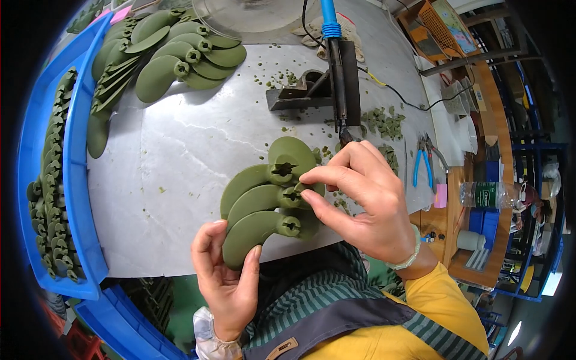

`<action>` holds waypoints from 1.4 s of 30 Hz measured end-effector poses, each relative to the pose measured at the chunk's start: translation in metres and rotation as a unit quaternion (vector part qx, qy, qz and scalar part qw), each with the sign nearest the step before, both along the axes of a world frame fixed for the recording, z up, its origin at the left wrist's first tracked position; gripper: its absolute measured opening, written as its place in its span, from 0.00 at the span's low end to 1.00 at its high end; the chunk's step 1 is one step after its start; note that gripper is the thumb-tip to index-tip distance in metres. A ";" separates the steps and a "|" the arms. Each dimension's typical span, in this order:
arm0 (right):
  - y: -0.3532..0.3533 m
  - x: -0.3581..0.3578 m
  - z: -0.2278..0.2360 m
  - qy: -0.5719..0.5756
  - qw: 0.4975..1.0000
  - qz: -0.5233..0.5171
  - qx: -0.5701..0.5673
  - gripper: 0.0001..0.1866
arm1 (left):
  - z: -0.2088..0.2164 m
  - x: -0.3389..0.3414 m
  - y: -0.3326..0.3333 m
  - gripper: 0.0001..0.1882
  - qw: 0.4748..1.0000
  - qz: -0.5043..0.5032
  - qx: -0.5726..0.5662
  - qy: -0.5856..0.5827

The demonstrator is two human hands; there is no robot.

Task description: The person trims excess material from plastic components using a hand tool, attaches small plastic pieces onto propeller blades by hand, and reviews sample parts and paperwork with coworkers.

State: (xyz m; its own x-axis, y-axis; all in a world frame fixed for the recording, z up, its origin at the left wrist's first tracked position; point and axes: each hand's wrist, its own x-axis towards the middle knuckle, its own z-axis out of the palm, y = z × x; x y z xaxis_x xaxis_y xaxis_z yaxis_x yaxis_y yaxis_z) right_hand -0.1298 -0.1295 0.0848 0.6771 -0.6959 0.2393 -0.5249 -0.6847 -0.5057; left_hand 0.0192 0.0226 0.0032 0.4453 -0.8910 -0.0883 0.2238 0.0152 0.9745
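Note:
My left hand (225,279) grips a fanned stack of three dark green plastic propellers (249,235) by the blade of the nearest one, thumb on top and fingers at the outer edge. Their round hubs have notched, cross-shaped holes. At the middle hub (291,197), the thumb and forefinger of my right hand (366,195) are pinched together; what lies between the fingertips is too small to make out. Just beyond my right hand, a soldering iron (339,78) with a blue handle rests tip-down on a dark metal stand (300,93).
More green propellers (180,57) lie piled at the far left. A blue crate (78,150) along the left holds stacked propellers. Green scraps (384,123) litter the grey tabletop (150,192). Blue-handled pliers (423,162) and a plastic bottle (489,195) are at the right.

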 end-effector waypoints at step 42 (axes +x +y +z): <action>-0.026 -0.114 -0.082 0.083 0.985 -0.146 -0.049 0.15 | -0.005 0.009 0.013 0.33 0.995 0.083 0.051 0.024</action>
State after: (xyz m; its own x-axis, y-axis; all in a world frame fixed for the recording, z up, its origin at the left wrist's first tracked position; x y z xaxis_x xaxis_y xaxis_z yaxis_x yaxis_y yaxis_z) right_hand -0.2435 -0.1557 0.0030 0.4877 -0.8455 0.2173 -0.7760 -0.5339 -0.3359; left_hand 0.0278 0.0352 -0.0017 0.5790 -0.7905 -0.1998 0.2725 -0.0433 0.9612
